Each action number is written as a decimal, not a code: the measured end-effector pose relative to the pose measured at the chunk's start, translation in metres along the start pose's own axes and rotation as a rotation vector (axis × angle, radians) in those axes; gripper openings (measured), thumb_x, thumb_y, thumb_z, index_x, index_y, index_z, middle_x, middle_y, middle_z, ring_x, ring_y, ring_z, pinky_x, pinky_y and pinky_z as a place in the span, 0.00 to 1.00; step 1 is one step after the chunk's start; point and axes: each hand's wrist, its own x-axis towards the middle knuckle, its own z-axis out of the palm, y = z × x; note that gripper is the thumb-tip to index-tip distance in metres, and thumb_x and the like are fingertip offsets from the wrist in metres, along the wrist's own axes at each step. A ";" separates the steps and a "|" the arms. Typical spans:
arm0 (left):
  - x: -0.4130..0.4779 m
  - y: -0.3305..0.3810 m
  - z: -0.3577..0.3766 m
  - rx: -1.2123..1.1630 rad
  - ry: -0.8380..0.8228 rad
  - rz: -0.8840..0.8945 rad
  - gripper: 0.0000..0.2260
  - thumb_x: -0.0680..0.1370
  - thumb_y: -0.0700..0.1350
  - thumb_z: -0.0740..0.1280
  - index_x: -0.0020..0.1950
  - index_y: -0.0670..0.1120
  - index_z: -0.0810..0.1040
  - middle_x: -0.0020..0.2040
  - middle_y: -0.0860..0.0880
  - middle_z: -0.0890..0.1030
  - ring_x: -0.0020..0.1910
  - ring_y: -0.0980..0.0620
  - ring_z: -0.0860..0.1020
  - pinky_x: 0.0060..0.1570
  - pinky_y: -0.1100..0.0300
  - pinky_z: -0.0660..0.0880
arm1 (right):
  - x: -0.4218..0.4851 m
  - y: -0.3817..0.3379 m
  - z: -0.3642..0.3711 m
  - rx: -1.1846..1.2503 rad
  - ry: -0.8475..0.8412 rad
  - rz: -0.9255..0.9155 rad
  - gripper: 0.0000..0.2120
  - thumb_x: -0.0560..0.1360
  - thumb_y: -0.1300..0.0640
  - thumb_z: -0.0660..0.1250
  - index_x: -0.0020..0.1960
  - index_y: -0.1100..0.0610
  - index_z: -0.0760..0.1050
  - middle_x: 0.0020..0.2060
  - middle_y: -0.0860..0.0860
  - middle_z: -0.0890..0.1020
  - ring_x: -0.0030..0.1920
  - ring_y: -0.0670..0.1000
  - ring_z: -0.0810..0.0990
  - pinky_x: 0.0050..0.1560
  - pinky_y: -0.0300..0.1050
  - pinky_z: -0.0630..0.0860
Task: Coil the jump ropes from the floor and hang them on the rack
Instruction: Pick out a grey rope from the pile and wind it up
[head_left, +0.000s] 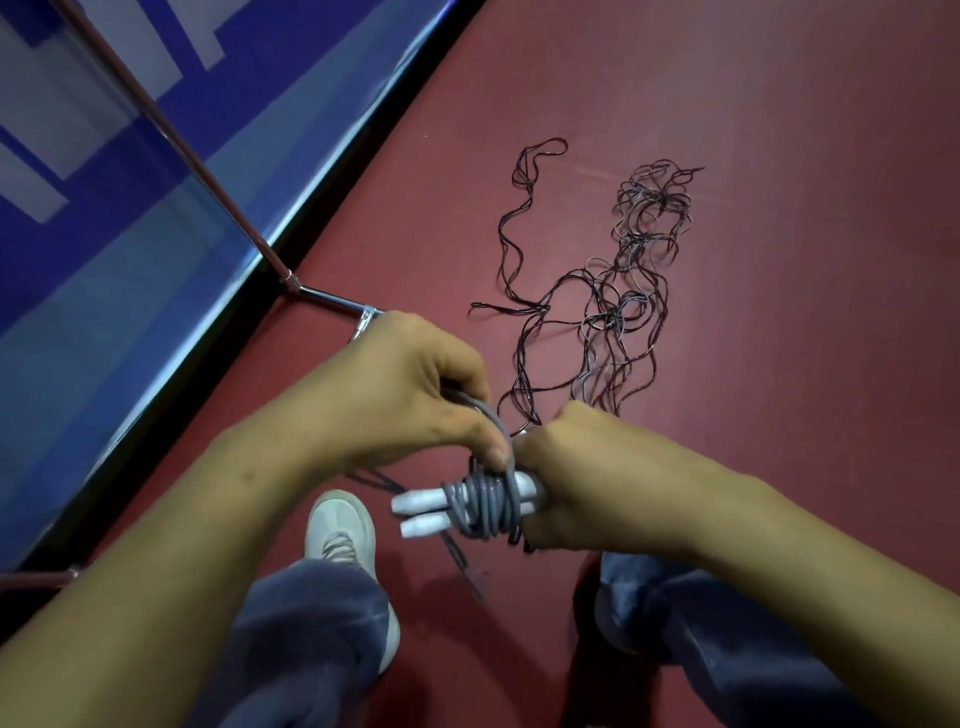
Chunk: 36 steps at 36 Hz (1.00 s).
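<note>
A grey jump rope (485, 506) is wound in several turns around its two white handles (415, 512), which lie side by side. My right hand (566, 493) grips the handle ends on the right side of the bundle. My left hand (415, 395) pinches the free grey cord just above the coil. A tangle of thin dark jump ropes (618, 296) lies spread on the red floor beyond my hands. The chrome rack (332, 300) shows its foot and one slanted pole at the left.
A blue and white panel (104, 218) with a black base runs diagonally along the left. My grey shoe (340, 530) and blue trouser legs are below my hands. A loose dark cord (457, 556) trails on the floor between my feet.
</note>
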 end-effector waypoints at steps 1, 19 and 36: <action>0.001 -0.003 -0.002 -0.090 -0.003 -0.027 0.07 0.65 0.45 0.82 0.35 0.46 0.85 0.32 0.48 0.83 0.33 0.47 0.80 0.35 0.49 0.75 | -0.002 -0.001 -0.004 0.048 0.018 -0.017 0.10 0.69 0.50 0.70 0.37 0.52 0.70 0.28 0.50 0.74 0.31 0.52 0.73 0.30 0.50 0.72; -0.019 0.000 0.045 0.193 -0.095 -0.152 0.17 0.83 0.51 0.62 0.34 0.52 0.68 0.28 0.53 0.72 0.28 0.55 0.70 0.32 0.56 0.68 | 0.004 0.041 -0.025 0.448 0.342 0.501 0.14 0.69 0.60 0.75 0.48 0.52 0.71 0.40 0.48 0.79 0.35 0.48 0.79 0.25 0.38 0.73; 0.002 -0.020 -0.001 -0.089 0.074 -0.048 0.03 0.71 0.49 0.78 0.38 0.53 0.86 0.35 0.49 0.85 0.37 0.49 0.82 0.41 0.49 0.79 | -0.006 0.014 -0.023 0.375 -0.021 0.032 0.10 0.67 0.58 0.74 0.38 0.49 0.73 0.29 0.47 0.78 0.30 0.49 0.77 0.30 0.49 0.75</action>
